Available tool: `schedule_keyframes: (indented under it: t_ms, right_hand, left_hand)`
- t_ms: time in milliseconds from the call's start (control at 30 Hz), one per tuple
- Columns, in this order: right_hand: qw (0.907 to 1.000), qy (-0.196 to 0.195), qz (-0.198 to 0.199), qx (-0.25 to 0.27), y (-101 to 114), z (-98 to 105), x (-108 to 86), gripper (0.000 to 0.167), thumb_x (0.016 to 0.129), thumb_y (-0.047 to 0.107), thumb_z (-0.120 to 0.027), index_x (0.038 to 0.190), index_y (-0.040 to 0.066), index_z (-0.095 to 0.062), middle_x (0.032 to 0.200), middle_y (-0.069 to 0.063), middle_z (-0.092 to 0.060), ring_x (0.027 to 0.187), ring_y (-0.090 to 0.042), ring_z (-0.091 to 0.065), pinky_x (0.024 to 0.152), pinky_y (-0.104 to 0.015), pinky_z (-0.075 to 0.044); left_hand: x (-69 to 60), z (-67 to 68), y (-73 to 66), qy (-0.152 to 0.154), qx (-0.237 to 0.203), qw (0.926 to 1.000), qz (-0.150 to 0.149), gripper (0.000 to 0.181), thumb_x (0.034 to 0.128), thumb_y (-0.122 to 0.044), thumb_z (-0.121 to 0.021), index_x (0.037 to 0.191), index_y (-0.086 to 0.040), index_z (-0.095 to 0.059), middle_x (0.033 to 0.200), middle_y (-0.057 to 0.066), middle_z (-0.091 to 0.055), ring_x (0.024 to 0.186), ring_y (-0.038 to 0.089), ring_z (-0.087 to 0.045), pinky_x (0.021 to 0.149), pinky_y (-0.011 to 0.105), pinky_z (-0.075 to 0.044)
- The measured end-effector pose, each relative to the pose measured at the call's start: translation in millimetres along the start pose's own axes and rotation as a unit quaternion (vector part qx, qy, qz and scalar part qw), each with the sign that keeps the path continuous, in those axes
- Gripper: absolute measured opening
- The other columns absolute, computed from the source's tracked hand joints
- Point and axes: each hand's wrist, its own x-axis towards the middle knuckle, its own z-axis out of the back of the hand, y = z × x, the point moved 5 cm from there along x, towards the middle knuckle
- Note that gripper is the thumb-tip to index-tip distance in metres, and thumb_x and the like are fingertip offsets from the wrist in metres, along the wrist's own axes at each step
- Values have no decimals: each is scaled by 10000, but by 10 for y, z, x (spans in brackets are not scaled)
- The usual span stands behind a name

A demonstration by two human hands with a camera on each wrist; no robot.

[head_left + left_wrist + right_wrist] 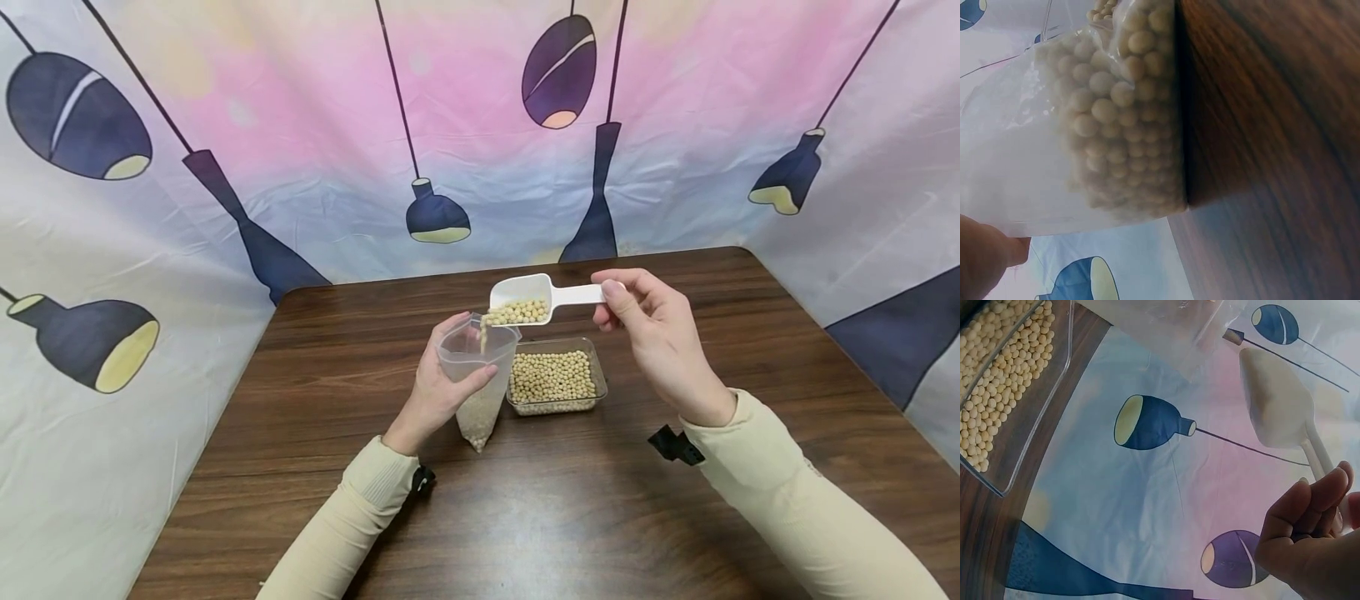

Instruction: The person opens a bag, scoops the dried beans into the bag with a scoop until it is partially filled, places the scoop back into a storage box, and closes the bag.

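White plastic scoop (525, 288) over clear plastic bag (482, 410), round beige beans (519, 313) falling.
Long axis near-level, mouth leftward; right hand (662, 335) pinches handle (577, 295), left hand (441, 382) grips bag; clear rectangular tub (557, 407) alongside.

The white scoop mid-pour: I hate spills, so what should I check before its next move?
1. White scoop emptied: not ok; soybeans remain in it.
2. Lip over mouth of clear plastic bag: ok; soybeans fall inside.
3. Bag held: ok; left hand grips it near the top.
4. Scoop held: ok; right hand pinches the handle.
5. Room in bag: ok; its upper part looks unfilled.
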Motion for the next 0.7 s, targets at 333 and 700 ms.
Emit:
schedule_keyframes:
  t_ms: [333,700]
  right_hand:
    - [9985,4,120,-536,40,0,-5,257,999,193,-558,1139,-8,-637,754,-61,-631,716,-163,-591,694,-217,-497]
    - [9831,219,1107,-1441,172,-126,-109,179,987,72,-554,1132,73,-659,794,-77,-623,742,-176,-601,681,-235,-509]
  left_hand:
    - [7,-3,0,12,-20,10000,79,712,810,49,-725,1414,67,-350,1219,265,-502,1122,370,-499,938,435,-422]
    - [9,-4,-4,-27,25,9999,107,709,806,43,-732,1410,58,-361,1232,253,-518,1133,347,-507,933,428,-416]
